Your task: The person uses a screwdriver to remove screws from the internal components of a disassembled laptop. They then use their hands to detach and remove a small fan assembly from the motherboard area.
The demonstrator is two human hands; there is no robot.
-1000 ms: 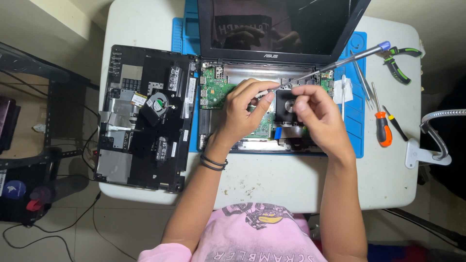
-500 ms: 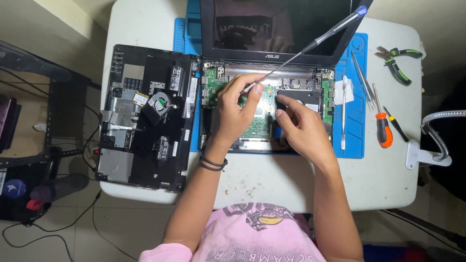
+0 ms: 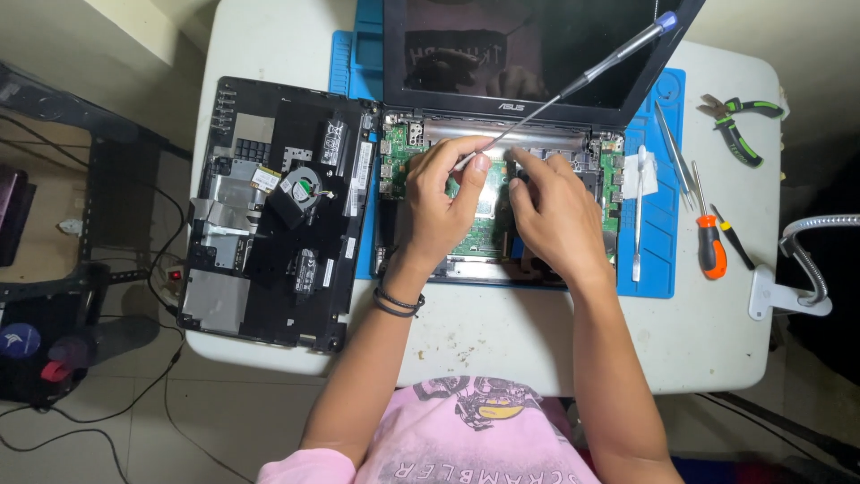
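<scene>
You are holding the long screwdriver [image 3: 555, 97] pinched in your left hand [image 3: 443, 202], its tip down on the open laptop [image 3: 488, 229] at the tabletop's [image 3: 502, 332] far edge, its blue-capped handle slanting up toward the far right corner. Your right hand [image 3: 555, 215] is resting beside it, fingers curled on the green board.

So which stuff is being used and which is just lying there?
In use:
left hand
right hand
long screwdriver
open laptop
blue mat

Lying about:
black cover
pliers
orange screwdriver
tweezers
</scene>
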